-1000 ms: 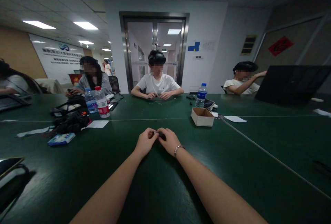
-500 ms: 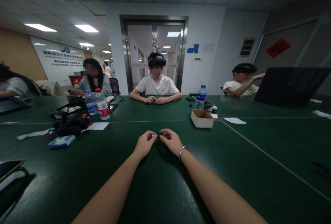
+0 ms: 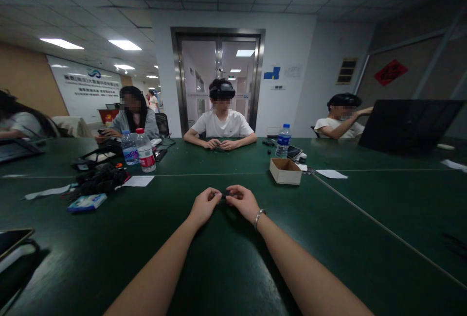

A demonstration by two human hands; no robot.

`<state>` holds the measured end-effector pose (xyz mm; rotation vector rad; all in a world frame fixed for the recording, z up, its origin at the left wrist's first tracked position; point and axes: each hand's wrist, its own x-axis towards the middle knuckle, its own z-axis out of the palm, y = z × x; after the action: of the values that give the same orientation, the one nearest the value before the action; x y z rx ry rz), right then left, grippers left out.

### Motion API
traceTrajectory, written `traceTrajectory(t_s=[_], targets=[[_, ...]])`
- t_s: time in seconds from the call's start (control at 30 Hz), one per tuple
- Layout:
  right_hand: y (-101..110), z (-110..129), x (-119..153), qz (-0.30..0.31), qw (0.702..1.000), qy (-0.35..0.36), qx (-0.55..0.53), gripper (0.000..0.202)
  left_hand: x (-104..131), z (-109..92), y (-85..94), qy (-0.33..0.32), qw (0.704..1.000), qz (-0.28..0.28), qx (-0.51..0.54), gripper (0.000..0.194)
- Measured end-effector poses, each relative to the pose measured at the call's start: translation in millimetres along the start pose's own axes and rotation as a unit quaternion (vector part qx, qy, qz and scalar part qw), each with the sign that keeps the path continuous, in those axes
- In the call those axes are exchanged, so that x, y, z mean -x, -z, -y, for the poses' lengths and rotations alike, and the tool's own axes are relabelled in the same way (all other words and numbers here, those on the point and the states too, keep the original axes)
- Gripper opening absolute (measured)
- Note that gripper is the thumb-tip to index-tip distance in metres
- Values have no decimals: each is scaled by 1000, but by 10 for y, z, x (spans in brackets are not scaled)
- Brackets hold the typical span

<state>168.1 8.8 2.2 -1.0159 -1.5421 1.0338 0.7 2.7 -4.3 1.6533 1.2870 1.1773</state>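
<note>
Just above the green table (image 3: 233, 257), my two hands meet near the middle of the view. A small dark object (image 3: 224, 195) sits between their fingertips, too small to make out its kind. My left hand (image 3: 205, 207) pinches its left end between thumb and fingers. At the other end, my right hand (image 3: 243, 202) is closed on it in a similar pinch, with a silver bracelet (image 3: 259, 219) at the wrist. Fingers hide most of the object.
An open cardboard box (image 3: 285, 172) stands ahead to the right, near a blue-capped bottle (image 3: 283, 141). Two bottles, one a red-capped bottle (image 3: 146, 151), dark cables (image 3: 98, 180) and a blue-white packet (image 3: 86, 202) lie left. A person in a headset (image 3: 222, 124) sits opposite.
The view has tipped slightly upward, so the scene sits a little lower. My hands keep nearly the same place and the same pinch on the small dark object.
</note>
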Motion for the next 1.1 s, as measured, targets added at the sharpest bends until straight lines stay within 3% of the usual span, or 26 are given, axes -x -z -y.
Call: traceTrajectory(t_s=[0.37,0.77,1.1], targets=[[47,-9,-20,18,995,-24,-93,38,-10,13,16,-2,1000,19,19,36],[102,-43,-33,41,994,-23,-94,37,-28,15,12,8,999,27,41,34],[94,-80,-50,28,995,-12,-97,37,-77,37,-42,17,999,-11,-49,48]])
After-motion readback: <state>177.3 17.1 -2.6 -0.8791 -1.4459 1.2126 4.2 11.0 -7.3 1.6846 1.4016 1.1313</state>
